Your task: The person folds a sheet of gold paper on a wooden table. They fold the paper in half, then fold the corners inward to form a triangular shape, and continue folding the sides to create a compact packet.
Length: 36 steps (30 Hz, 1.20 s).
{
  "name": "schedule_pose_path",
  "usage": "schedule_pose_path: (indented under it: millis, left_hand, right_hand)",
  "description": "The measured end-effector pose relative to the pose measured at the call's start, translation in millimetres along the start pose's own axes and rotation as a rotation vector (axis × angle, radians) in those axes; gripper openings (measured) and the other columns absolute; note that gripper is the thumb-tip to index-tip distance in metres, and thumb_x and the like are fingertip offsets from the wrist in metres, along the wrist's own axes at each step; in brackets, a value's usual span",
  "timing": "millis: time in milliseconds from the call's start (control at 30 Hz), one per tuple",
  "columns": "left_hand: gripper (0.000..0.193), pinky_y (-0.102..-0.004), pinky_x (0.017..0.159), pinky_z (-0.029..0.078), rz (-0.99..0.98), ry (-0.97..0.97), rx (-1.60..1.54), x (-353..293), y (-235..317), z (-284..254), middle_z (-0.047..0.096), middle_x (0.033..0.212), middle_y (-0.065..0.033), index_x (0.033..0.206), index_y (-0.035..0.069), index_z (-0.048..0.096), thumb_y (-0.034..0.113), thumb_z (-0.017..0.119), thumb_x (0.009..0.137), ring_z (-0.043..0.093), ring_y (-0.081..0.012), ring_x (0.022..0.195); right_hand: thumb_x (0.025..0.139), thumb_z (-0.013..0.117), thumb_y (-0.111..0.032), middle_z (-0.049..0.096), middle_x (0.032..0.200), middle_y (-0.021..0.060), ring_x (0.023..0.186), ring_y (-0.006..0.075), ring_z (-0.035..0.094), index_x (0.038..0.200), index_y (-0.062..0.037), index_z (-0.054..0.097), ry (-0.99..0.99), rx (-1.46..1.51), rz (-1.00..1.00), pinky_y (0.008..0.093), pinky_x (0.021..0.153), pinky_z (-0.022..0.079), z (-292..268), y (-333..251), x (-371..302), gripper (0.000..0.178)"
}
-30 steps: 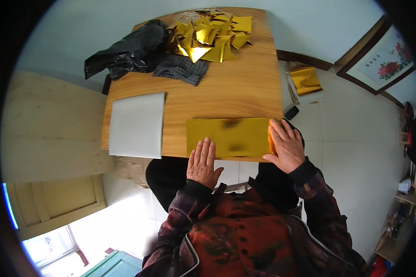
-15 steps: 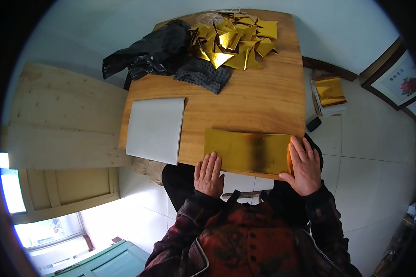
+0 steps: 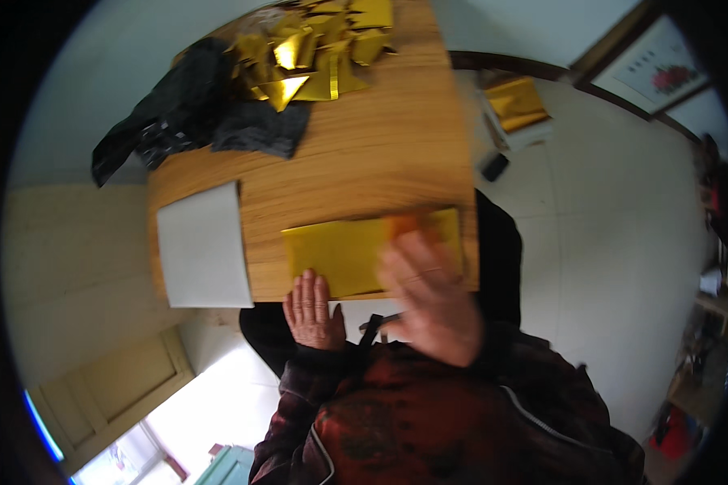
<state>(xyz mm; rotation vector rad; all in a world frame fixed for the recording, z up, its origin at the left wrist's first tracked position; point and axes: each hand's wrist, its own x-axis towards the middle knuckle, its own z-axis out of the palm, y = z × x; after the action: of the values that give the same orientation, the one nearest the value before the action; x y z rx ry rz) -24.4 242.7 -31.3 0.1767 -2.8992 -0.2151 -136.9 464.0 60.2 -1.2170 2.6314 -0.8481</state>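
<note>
A folded sheet of shiny gold foil paper [image 3: 344,250] lies along the table's near edge. My left hand [image 3: 312,311] rests at its lower left corner, fingers straight and flat, the tips touching the foil. Over the sheet's right half is my right hand [image 3: 433,295], blurred by motion. Its fingers look stretched out flat on the foil, where an orange reflection shows just beyond their tips. The right hand covers part of the sheet's lower edge.
A grey-white folded sheet [image 3: 206,246] lies at the left of the wooden table [image 3: 364,166]. Toward the far side are a black plastic bag [image 3: 182,97] and a pile of folded gold paper pieces [image 3: 323,61]. More gold paper [image 3: 516,105] is stacked on the floor at the right.
My right hand has moved left from the foil sheet's right end to over its right half. The left hand stays at the left corner. The whole view has shifted and turned.
</note>
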Motion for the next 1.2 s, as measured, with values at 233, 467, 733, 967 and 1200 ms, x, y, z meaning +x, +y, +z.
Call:
schedule_pose_path:
  millis: [233,467,733,967,1200]
  left_hand:
    - [0.058,-0.0471,0.115,0.023,0.063,0.104,0.104,2,-5,11,0.043,0.149,-0.0119,0.144,0.009,0.042,0.025,0.060,0.091,0.041,-0.0284,0.138]
    - [0.072,-0.0510,0.116,0.020,0.047,0.032,-0.023,5,1,-2,0.037,0.153,-0.0131,0.147,0.007,0.035,0.018,0.063,0.081,0.034,-0.0319,0.142]
    - [0.077,-0.0512,0.116,0.020,0.026,0.000,-0.014,5,-1,0,0.036,0.154,-0.0133,0.148,0.007,0.035,0.015,0.067,0.078,0.032,-0.0310,0.143]
    - [0.079,-0.0510,0.117,0.018,0.040,-0.034,-0.053,9,0,-9,0.037,0.153,-0.0133,0.146,0.007,0.037,0.021,0.071,0.077,0.031,-0.0307,0.143]
    - [0.082,-0.0555,0.116,0.019,0.039,-0.143,-0.039,22,-4,-36,0.034,0.154,-0.0133,0.145,0.014,0.042,0.034,0.078,0.074,0.028,-0.0343,0.144]
  right_hand:
    - [0.068,0.075,-0.052,0.025,0.158,0.0072,0.148,0.0259,0.017,0.147,-0.0056,0.036,0.040,-0.136,-0.112,0.0503,0.120,0.009,103,-34,27,0.099]
    - [0.063,0.080,-0.051,0.021,0.160,0.0128,0.150,0.0276,0.015,0.151,-0.0045,0.027,0.004,-0.258,-0.028,0.0474,0.120,0.009,82,6,-26,0.113]
    - [0.069,0.079,-0.043,0.026,0.158,0.0122,0.147,0.0275,0.023,0.148,-0.0027,0.031,-0.051,-0.333,0.183,0.0488,0.117,0.019,31,23,-76,0.100]
    - [0.076,0.075,-0.031,0.044,0.145,0.0136,0.138,0.0313,0.037,0.129,-0.0002,0.051,0.057,-0.178,0.247,0.0499,0.113,0.027,10,22,-75,0.066]
    - [0.080,0.073,-0.023,0.046,0.137,0.0157,0.132,0.0359,0.040,0.124,-0.0001,0.051,0.251,-0.088,0.209,0.0526,0.106,0.034,-2,63,-39,0.054]
